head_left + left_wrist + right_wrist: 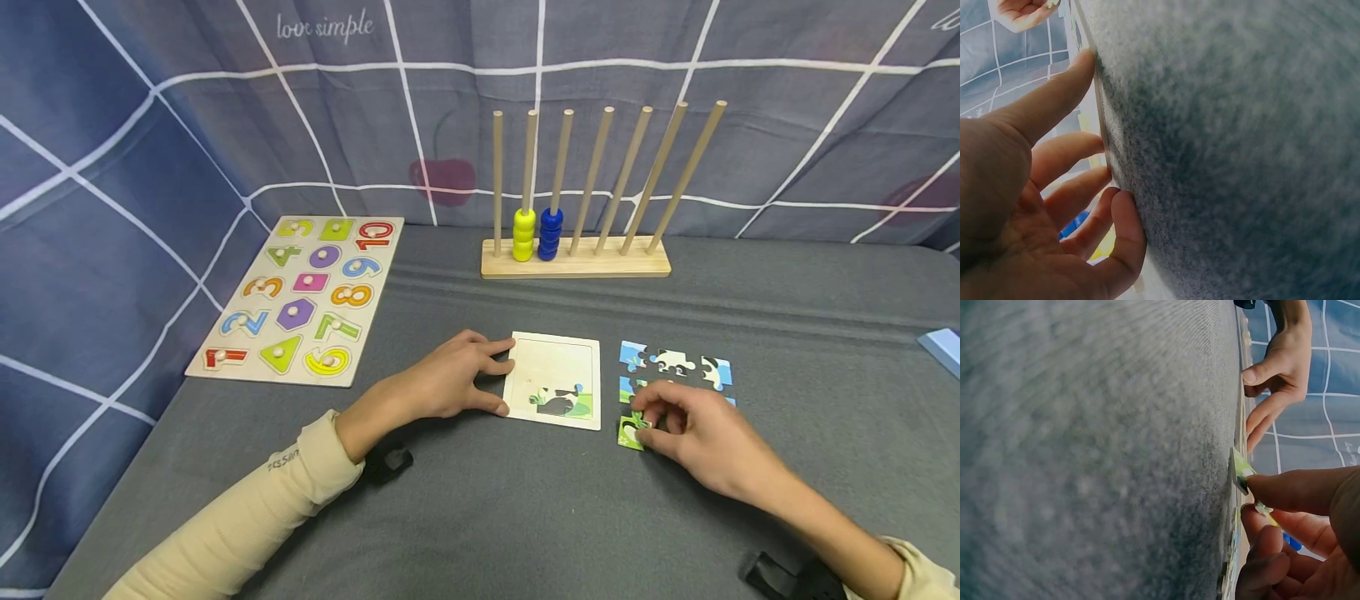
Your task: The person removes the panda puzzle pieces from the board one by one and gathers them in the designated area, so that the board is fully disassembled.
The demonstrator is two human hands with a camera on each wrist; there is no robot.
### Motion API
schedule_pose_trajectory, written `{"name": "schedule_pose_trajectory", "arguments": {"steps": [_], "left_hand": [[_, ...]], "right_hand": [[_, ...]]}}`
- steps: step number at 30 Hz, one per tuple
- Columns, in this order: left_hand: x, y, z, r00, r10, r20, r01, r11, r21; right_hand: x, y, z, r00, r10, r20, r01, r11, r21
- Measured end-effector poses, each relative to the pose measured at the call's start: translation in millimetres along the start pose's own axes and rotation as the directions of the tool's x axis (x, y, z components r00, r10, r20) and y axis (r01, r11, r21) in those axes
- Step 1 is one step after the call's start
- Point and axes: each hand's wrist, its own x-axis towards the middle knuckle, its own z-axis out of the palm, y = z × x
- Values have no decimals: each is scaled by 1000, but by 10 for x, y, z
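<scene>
A square puzzle tray point(555, 362) with a pale rim lies in the middle of the head view. Panda and green grass artwork point(562, 402) fills its lower right part. My left hand point(457, 375) touches the tray's left edge, thumb at the lower corner and fingertips higher up. To the right, my right hand point(701, 433) pinches a green puzzle piece point(628, 433) between thumb and fingers. In the right wrist view that piece point(1241, 470) stands tilted at the thumb tip. Several blue, black and white puzzle pieces point(672, 362) lie just beyond the right hand, which partly hides them.
A wooden peg rack point(577, 265) with yellow beads point(523, 235) and blue beads point(551, 234) stands at the back. A number and shape board point(300, 304) lies at the left. A light blue block point(943, 350) sits at the right edge. Grid-patterned cloth point(337, 125) hangs behind.
</scene>
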Motion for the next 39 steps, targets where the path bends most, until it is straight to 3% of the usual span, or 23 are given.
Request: {"name": "schedule_pose_trajectory", "arguments": {"steps": [6,20,30,39], "left_hand": [[2,-3,2,1000,-3,2,3,1000,7],[6,10,-9,1000,-6,8,6,1000,16],[-4,6,-9,1000,-6,4,6,1000,12],[7,7,-12,1000,-9,14,9,1000,14]], "right_hand": [[12,-11,7,1000,5,-21,-7,996,-92],[28,-23,-1,998,-38,-55,30,990,-141],[82,-59,8,997,-72,-15,71,996,-53],[360,-271,192,991,-78,107,77,997,16]]}}
